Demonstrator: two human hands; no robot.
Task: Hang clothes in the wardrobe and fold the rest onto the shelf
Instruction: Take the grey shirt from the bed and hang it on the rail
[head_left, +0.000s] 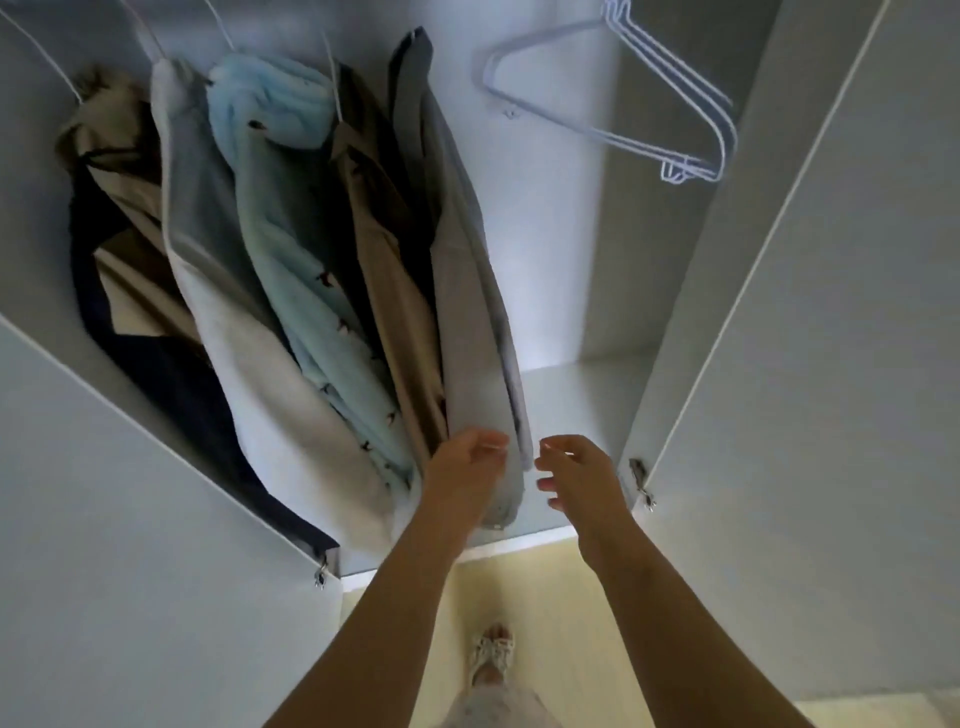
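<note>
The hanger wires (333, 78) run off the top edge, so the rail they hang from can't be seen. Inside the wardrobe (550, 208) the clothes are packed so tight it's hard to say where one ends. Tan cloth (119, 156) and a navy piece (156, 364) are at the far left. Next come a white one (260, 374), a blue fleece (280, 218) and a beige one (395, 322). The grey garment (462, 291) is at the right end of the row.

The left hand (465, 467) covers part of that grey garment near its bottom, fingers curled onto the cloth and pinching it. The hem drops just below the hand. The right hand (579, 473) is just beside the garment's right edge, apart from it, fingers loosely bent and holding nothing.

3 bare hangers (691, 119) hang well to the right. The left door (130, 519) and right door (831, 364) stand open. 1 sandalled foot (493, 657) shows on the floor (405, 649).
</note>
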